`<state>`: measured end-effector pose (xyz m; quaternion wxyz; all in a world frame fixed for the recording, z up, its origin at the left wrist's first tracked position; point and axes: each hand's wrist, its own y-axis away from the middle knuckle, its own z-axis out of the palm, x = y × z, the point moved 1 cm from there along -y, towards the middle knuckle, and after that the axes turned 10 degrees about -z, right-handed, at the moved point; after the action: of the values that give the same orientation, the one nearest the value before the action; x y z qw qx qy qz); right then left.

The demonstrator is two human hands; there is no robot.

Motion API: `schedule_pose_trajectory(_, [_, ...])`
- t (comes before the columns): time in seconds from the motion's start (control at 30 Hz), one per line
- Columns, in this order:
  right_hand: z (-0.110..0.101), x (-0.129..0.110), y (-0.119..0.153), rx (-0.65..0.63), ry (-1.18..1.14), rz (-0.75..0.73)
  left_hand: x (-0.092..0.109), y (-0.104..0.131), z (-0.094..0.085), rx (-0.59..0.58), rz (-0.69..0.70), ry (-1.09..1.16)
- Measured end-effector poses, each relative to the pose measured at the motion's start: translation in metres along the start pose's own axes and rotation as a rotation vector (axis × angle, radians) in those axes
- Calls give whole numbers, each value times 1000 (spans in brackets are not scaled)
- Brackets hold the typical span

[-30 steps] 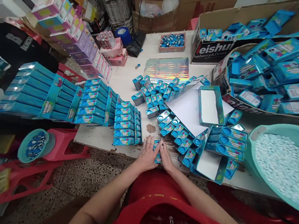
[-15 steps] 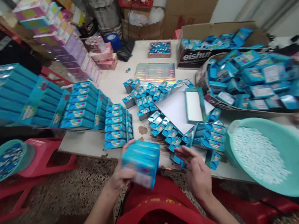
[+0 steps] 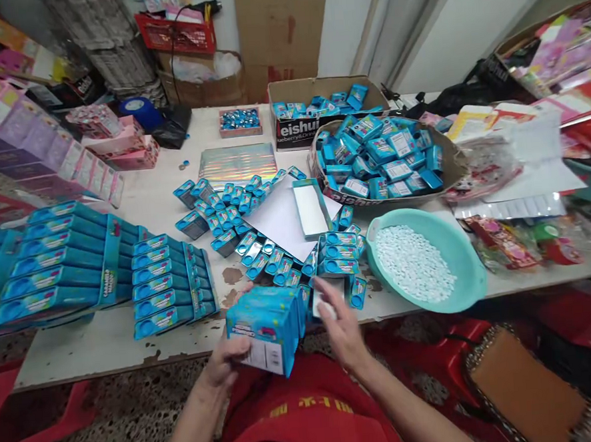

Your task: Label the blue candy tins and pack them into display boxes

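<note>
My left hand (image 3: 228, 358) is closed around a row of thin blue boxes (image 3: 262, 330) pressed together, tilted above the table's front edge. To their right, my right hand (image 3: 339, 325) has its fingers apart, and I see nothing held in it. Behind those fingers is a white-faced piece (image 3: 336, 288), partly hidden, so I cannot tell whether they touch it. Just beyond, a short stack of blue boxes (image 3: 338, 252) lies beside many small loose blue boxes (image 3: 232, 215). A blue tray with a white inside (image 3: 311, 209) rests on a white sheet (image 3: 270, 219).
Packed blue display boxes (image 3: 164, 282) line the table's left front. At right sits a turquoise basin (image 3: 471, 270) of white pellets. Behind it, cartons (image 3: 295, 131) hold more blue boxes. A silvery sheet (image 3: 236, 164) lies mid-table; a red stool (image 3: 454, 351) stands at right.
The view has swung right, bringing in more of the table's right side. My right hand has come nearer the held boxes. My left hand keeps its hold on them.
</note>
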<state>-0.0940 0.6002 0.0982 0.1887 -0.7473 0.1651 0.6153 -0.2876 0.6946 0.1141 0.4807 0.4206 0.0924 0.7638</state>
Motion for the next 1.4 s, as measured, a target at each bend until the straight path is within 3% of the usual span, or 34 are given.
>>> schedule_pose_trajectory(0.07, [-33,29,16,328,297,13,11,-12,28,-107,34,-297])
schedule_pose_trajectory(0.1, [-43,45,23,384,359,33,15,-22,44,-163,51,-493])
schedule_pose_trajectory(0.17, [-51,75,34,367,352,35,15,-45,77,-245,141,-960])
schedule_pose_trajectory(0.27, [-48,104,42,292,266,-12,2,-78,111,-246,390,-1584])
schedule_pose_trajectory(0.37, [-45,112,45,217,217,-18,-12,-95,124,-214,533,-1907])
schedule_pose_trajectory(0.47, [-49,113,48,154,171,-7,-17,-95,128,-213,548,-2049])
schedule_pose_trajectory(0.6, [-53,119,53,158,111,67,-18,-86,140,-251,540,-2159])
schedule_pose_trajectory(0.77, [-58,127,54,148,95,125,-21,-88,151,-305,634,-2203])
schedule_pose_trajectory(1.0, [-55,102,48,99,145,106,-30,-106,127,-380,654,-2155])
schedule_pose_trajectory(1.1, [-58,91,45,128,108,119,-33,-106,117,-337,669,-2142])
schedule_pose_trajectory(1.2, [-70,85,32,253,1,201,-29,-103,120,-315,593,-2041])
schedule_pose_trajectory(1.33, [-76,84,-2,435,-250,224,-22,-106,128,-10,479,-1693])
schedule_pose_trajectory(1.4, [-68,85,-19,415,-333,197,-24,-111,125,27,353,-1541])
